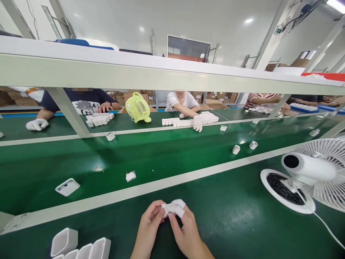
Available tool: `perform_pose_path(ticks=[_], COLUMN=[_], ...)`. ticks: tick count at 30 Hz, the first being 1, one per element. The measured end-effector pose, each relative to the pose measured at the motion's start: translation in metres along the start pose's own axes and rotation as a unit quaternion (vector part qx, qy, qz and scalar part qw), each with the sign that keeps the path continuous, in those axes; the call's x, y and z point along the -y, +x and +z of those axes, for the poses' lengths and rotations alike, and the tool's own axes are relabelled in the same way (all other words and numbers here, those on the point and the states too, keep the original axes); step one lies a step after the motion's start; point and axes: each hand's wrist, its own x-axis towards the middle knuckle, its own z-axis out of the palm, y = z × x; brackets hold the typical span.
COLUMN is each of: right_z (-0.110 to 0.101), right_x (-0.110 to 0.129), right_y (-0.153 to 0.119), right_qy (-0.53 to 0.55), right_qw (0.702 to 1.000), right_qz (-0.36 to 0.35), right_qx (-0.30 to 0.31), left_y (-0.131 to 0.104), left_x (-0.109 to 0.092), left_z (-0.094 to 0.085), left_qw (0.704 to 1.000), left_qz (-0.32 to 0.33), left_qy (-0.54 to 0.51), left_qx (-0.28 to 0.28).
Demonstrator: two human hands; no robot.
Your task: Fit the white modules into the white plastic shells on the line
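My left hand (151, 223) is closed, its thumb and fingertips pinching a crumpled white finger cot (165, 208) low over the green table. My right hand (184, 226) meets it from the right, with white coverings over at least two of its fingers. Its bare thumb presses in under the crumpled white material, so the fingers look closed on it too. Where the fingertips meet, the detail is too small to make out. To the left of my hands, several open white cases (101, 248) stand on the table.
A white fan (309, 165) stands on the right, its cord trailing forward. Beyond a pale rail (129, 192), a green belt (167, 151) carries scattered white pieces, including a white case (67, 187). Co-workers sit opposite, near rows of white cases and a yellow-green fan (137, 107). A shelf crosses above.
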Motion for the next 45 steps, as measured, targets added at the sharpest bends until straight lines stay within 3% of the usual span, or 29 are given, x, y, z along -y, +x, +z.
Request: perform_pose_path(ticks=[8,15,20,27,30,35,41,45], right_z=[0.001,0.0,0.003,0.003,-0.002,-0.013,-0.025,-0.003], right_x=[-0.003,0.0,0.0,-0.001,-0.002,-0.013,-0.022,-0.02], right_y=[0.01,0.012,0.007,0.004,0.007,0.011,0.028,0.075], right_qy=[0.122,0.103,0.068,0.051,0.059,0.019,-0.096,-0.206], right_qw=[0.98,0.982,0.986,0.988,0.988,0.99,0.982,0.961], right_qz=[0.154,0.158,0.15,0.132,0.117,0.128,0.164,0.182], right_qx=[0.014,0.031,0.039,0.057,0.083,0.056,-0.01,0.017], left_y=[-0.002,0.002,0.002,0.003,0.001,-0.004,-0.003,0.003], left_x=[0.0,0.01,0.011,0.011,0.008,-0.001,-0.009,-0.011], left_z=[0.004,0.002,0.002,0.001,-0.002,0.0,0.0,-0.008], left_qw=[0.999,1.0,0.997,0.992,0.975,0.893,0.893,0.893], left_qz=[0.0,0.03,0.039,0.067,0.09,0.152,0.151,0.145], left_qy=[-0.022,0.008,0.046,0.101,0.205,0.423,0.423,0.418], left_qx=[-0.023,0.003,0.051,0.027,-0.008,-0.006,-0.019,-0.084])
